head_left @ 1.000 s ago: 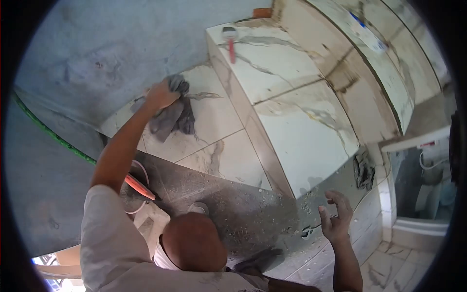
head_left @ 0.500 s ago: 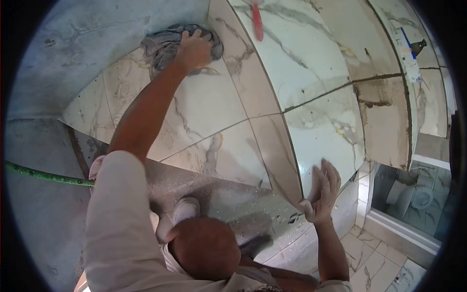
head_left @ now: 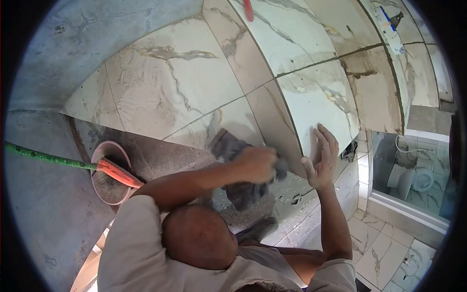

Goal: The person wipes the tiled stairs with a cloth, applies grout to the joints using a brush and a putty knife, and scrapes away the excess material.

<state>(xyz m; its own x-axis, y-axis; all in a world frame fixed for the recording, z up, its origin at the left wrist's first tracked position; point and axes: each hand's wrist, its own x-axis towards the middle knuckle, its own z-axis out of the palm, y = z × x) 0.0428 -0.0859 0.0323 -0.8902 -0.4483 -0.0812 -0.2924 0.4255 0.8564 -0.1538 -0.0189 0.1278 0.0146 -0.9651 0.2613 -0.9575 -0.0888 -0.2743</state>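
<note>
- Head view: your left hand (head_left: 259, 164) is clamped on a grey cloth (head_left: 244, 194), its fingers closed; both are a little blurred.
- The cloth is at the near front edge of the lower step (head_left: 177, 73), right of its middle, with part of it hanging over the floor (head_left: 154, 155).
- Your right hand (head_left: 322, 163) has its fingers apart, thumb spread, and holds nothing; it seems to rest against the near corner of the upper step (head_left: 318, 95).
- Judging by the grip, wiping down the lower step appears to be in hand. The next move seems to call for a firm hold on the cloth and steady support from your right hand.
- The lower step's pale, veined tile shows whitish smears toward the left; grit is scattered over the floor on the near side.
- Far up on the upper step, a red handle (head_left: 248, 9) is partly in view.
- To the left, an orange piece (head_left: 119, 173) on a green pole (head_left: 51, 158) lies across a pink basin (head_left: 94, 181), beside a bluish wall (head_left: 107, 34).
- To the right, a doorway shows a toilet (head_left: 422, 180).
</note>
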